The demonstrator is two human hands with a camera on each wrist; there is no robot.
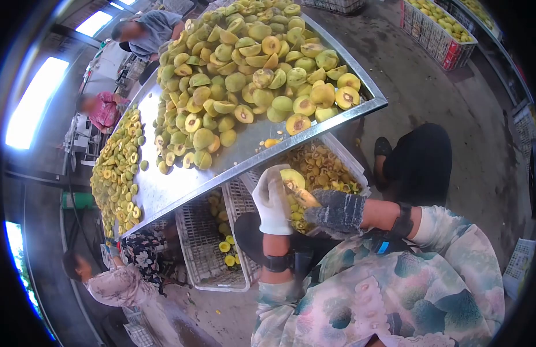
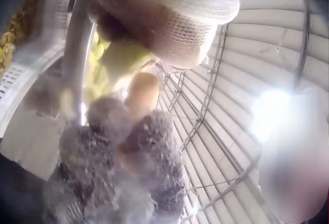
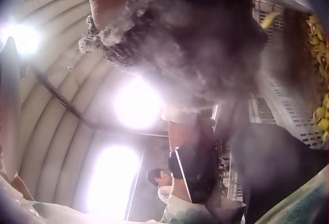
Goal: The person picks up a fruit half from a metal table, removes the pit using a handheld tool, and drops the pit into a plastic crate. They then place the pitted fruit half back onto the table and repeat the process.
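Observation:
My left hand, in a white glove, grips a green-yellow fruit just below the edge of the metal table. My right hand, in a grey fuzzy glove, holds a small tan-handled tool against the fruit. In the left wrist view the fruit shows yellow between the two gloves. The right wrist view shows only the back of the grey glove, blurred, and hides the tool.
A heap of halved yellow-green fruit covers the table. White crates with cut pieces stand under it, one right behind my hands. Other people sit at the left and far end. A red crate stands at the back right.

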